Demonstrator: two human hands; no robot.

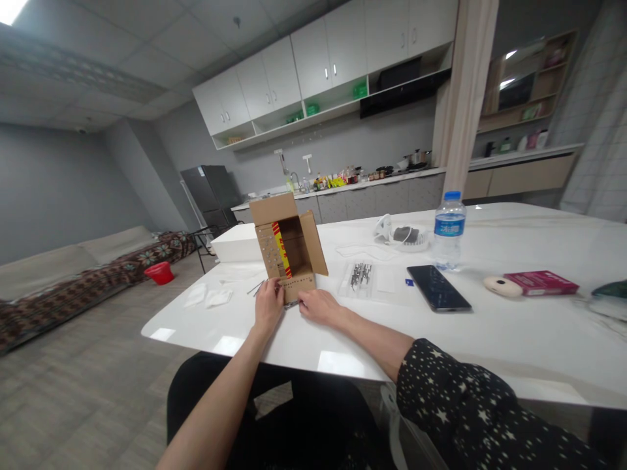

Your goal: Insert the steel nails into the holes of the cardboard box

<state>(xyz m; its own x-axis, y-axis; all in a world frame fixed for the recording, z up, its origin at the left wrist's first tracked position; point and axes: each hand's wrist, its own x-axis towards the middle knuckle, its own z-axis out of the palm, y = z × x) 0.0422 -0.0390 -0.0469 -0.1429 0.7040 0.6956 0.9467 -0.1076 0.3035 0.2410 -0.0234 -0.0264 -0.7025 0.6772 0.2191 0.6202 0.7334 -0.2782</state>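
Observation:
A small brown cardboard box [268, 245] stands on the white table [353, 336], its opening facing me and its flaps spread. Red and yellow tape runs down beside the opening. The front flap hangs down and carries a row of small dark holes or dots; more small shiny spots dot the left flap. At the flap's lower left, my left hand [268, 305] is closed with bent fingers against the cardboard. My right hand [319, 307] pinches at its lower right corner. Something thin and metallic lies under the flap between my hands, too small to name.
To the right lie a clear plastic tray [375, 282] with metal pieces, a black phone [437, 288], a water bottle [448, 232], a dark red box [543, 283] and a white corded device [401, 236]. White tissues [218, 298] and a white box [238, 247] are at left.

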